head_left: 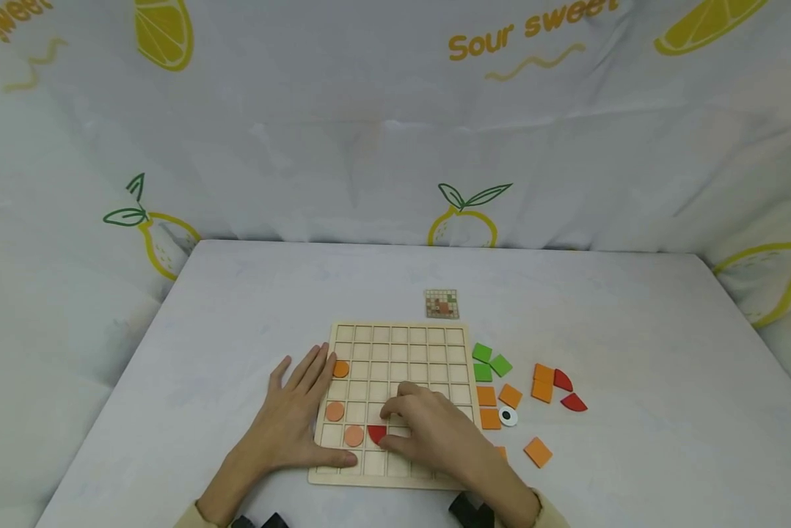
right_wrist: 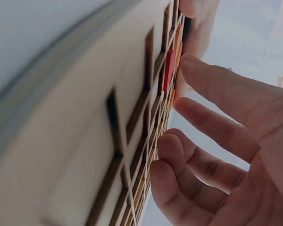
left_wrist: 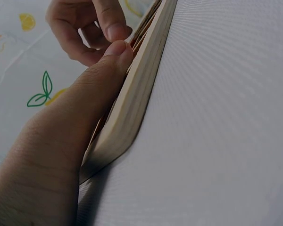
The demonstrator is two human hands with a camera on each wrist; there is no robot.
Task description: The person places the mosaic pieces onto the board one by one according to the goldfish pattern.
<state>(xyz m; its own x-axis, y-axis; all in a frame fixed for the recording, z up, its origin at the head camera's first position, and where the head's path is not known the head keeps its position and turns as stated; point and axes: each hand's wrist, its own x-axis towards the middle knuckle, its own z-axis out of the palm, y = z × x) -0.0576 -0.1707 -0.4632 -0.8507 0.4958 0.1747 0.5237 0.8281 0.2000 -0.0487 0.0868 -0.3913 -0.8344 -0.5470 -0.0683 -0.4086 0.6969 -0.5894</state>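
Observation:
My left hand [head_left: 294, 418] lies spread along the left edge of a wooden grid board [head_left: 435, 336]; its thumb rests on the front left cells, and the fingertips touch the frame near an orange disc [head_left: 340, 369]. Over the board's lower middle, my right hand [head_left: 435, 425] bends its fingers loosely, thumb right beside a red quarter-circle tile [head_left: 376, 435]. In the right wrist view its thumb and index finger stand apart with nothing between them, while the red tile [right_wrist: 168, 70] sits in the grid. Two pale orange discs [head_left: 334, 411] occupy cells to the left.
A small pattern card [head_left: 442, 303] lies behind the board. Loose pieces spread to the right: green squares [head_left: 482, 352], several orange squares [head_left: 538, 452], two red quarter-circles [head_left: 574, 402] and a white eye disc [head_left: 508, 416]. Black objects [head_left: 471, 510] sit at the front edge of view.

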